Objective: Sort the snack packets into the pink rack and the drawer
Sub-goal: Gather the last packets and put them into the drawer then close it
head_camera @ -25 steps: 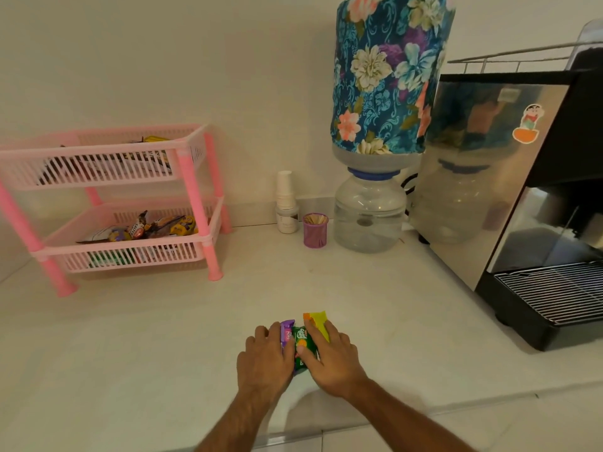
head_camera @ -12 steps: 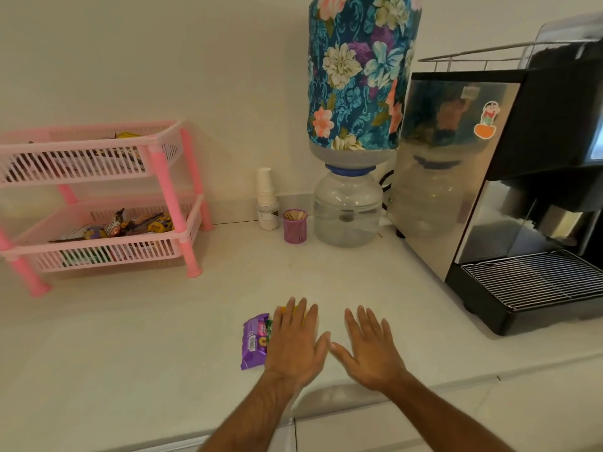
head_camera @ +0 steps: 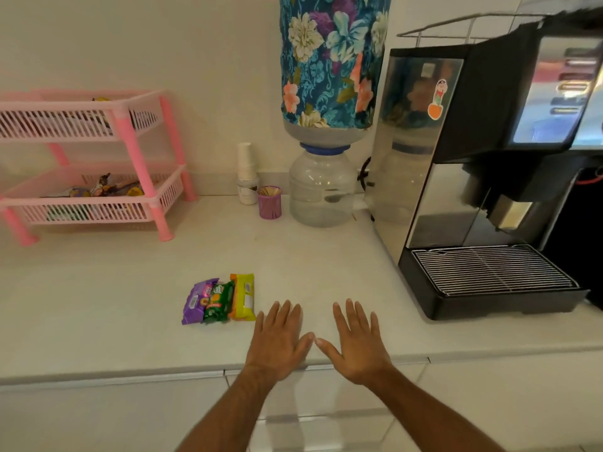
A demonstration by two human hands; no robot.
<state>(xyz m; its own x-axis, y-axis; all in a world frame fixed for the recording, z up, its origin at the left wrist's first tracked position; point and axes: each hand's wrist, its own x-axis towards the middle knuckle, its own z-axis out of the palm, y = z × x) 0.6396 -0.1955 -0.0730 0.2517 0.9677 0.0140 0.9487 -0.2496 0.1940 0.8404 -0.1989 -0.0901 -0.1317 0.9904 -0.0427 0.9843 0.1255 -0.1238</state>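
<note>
We are holding both hands, left (head_camera: 277,340) and right (head_camera: 355,342), flat and released on the desk (head_camera: 98,305), lower center; three packets (head_camera: 219,301) lying just left.

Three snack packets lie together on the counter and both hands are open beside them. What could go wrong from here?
1. The purple packet, green packet and yellow packet touch each other, so picking one may drag its neighbour.
2. The pink rack already holds snacks on both tiers; a carelessly dropped packet could perhaps slide off.
3. No open drawer is visible, so one hand must probably free itself first.
</note>
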